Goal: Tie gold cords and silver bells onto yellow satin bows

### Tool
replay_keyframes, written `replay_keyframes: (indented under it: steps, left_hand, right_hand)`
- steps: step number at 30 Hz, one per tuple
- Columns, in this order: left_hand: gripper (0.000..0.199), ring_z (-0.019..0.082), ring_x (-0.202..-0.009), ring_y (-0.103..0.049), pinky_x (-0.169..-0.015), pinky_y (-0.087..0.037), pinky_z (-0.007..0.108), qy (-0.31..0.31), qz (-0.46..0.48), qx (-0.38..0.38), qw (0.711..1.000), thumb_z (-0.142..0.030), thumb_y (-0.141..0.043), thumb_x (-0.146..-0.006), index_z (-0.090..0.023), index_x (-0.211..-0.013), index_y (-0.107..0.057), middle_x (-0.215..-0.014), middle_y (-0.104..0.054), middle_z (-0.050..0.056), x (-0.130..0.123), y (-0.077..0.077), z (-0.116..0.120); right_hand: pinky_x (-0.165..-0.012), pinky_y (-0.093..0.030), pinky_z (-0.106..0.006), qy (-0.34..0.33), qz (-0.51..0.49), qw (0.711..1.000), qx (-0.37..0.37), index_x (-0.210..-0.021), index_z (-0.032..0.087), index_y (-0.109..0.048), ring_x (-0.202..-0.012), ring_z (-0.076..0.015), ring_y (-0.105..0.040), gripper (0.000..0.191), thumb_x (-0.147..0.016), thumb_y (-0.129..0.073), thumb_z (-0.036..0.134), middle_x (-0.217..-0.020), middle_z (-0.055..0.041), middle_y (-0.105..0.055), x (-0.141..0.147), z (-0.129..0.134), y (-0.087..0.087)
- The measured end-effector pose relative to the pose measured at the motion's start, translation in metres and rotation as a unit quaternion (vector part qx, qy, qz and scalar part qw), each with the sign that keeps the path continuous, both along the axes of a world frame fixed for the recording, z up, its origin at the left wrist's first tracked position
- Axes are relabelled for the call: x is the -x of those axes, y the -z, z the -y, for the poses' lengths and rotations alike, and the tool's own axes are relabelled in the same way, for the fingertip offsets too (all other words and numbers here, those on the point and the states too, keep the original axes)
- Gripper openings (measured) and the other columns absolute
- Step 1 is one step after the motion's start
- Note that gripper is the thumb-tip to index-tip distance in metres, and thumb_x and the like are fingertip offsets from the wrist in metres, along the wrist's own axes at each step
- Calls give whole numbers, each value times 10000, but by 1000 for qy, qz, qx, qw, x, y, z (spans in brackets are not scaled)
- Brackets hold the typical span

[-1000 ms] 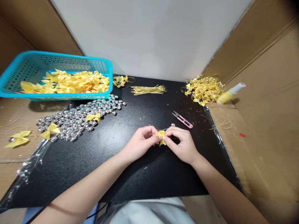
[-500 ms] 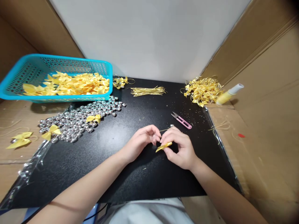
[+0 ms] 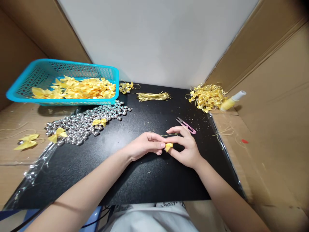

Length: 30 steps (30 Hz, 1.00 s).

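Observation:
A small yellow ribbon bow (image 3: 168,147) is between my two hands, over the middle of the black table. My left hand (image 3: 146,145) is closed, with thumb and forefinger pinching the bow's left side. My right hand (image 3: 187,146) has its forefinger and thumb around the bow, its other fingers raised and bent. A thin gold cord (image 3: 172,134) shows just above the fingers; how it joins the bow is hidden. Beyond my right hand lies a pair of pink thread snips (image 3: 187,125), partly covered by the fingers.
A turquoise basket (image 3: 79,102) of yellow bows stands at back left, with silver beads (image 3: 79,124) spread before it. Gold cords (image 3: 154,96) lie bundled at the back. Finished-looking bow loops (image 3: 207,96) are heaped at back right beside a yellow-and-white tube (image 3: 233,100).
My left hand has moved right and now pinches the bow. The bow has turned in the fingers, and my right hand's upper fingers have lifted and spread.

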<state>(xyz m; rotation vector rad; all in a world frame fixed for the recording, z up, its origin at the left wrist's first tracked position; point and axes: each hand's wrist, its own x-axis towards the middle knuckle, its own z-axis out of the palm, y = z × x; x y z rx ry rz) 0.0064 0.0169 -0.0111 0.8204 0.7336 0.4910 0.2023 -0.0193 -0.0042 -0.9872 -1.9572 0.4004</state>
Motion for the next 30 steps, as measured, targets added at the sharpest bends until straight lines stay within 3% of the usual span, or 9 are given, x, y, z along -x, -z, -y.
replay_keyframes:
  steps: [2, 7, 11, 14, 18, 23, 26, 30]
  left_hand:
    - [249, 84, -556, -596, -578, -492, 208, -37, -22, -21, 999, -274, -879, -591, -139, -766, -766, -686, -717, 33, -1, 1, 0]
    - [271, 90, -584, -592, -611, -506, 215, -52, -36, -46, 997, -239, -870, -580, -142, -814, -772, -655, -697, 16, -2, -1, 0]
    - [359, 124, -619, -632, -647, -536, 265, -63, 4, -9, 998, -376, -842, -622, -121, -864, -767, -737, -710, 58, -3, -3, -1]
    - [359, 118, -580, -616, -592, -516, 250, -33, -2, -3, 999, -420, -814, -662, -111, -837, -760, -698, -688, 55, -3, -2, 0]
    - [275, 79, -513, -553, -529, -460, 208, -15, -41, -64, 997, -349, -850, -627, -121, -734, -740, -611, -655, 14, -3, 0, 0]
    - [326, 54, -496, -497, -518, -435, 200, -180, -38, -89, 979, -393, -868, -590, -136, -737, -731, -603, -630, -11, 0, 0, -8]
    - [363, 45, -474, -462, -485, -402, 194, -267, -48, -101, 957, -402, -884, -549, -134, -735, -725, -586, -612, -21, 2, -1, -12]
    - [339, 31, -450, -426, -461, -371, 186, -319, -51, -109, 940, -382, -876, -562, -136, -730, -714, -573, -591, -32, 4, -1, -15]
  right_hand:
    - [-861, -508, -418, 7, -2, 1000, 2, -964, 267, -709, -974, -215, -618, 223, -769, -697, 159, -1009, -50, -661, 0, -1, 0]
    - [-796, -491, -392, 40, 15, 999, -27, -772, 267, -726, -815, -183, -622, 139, -804, -663, 148, -849, -13, -678, -4, -5, 1]
    - [-843, -477, -424, 62, 15, 997, -49, -730, 286, -737, -796, -179, -600, 140, -792, -700, 167, -839, -5, -680, -5, -6, 4]
    - [-824, -479, -414, 52, 16, 997, -51, -700, 295, -734, -797, -179, -595, 155, -793, -708, 173, -841, -3, -680, -4, -5, 4]
    - [-804, -478, -385, 61, 6, 997, -37, -710, 253, -704, -814, -181, -610, 121, -775, -712, 152, -841, -9, -676, -5, -6, 1]
    - [-703, -478, -325, 212, -46, 975, 49, -717, 203, -648, -777, -182, -606, 77, -782, -663, 163, -804, -26, -653, -19, -15, 2]
    - [-625, -449, -298, 220, -2, 968, 121, -640, 198, -634, -649, -158, -559, 128, -752, -691, 220, -709, -7, -638, -28, -20, 6]
    - [-608, -420, -297, 221, 110, 945, 216, -636, 209, -686, -635, -169, -576, 112, -682, -755, 284, -688, -2, -671, -35, -21, 11]
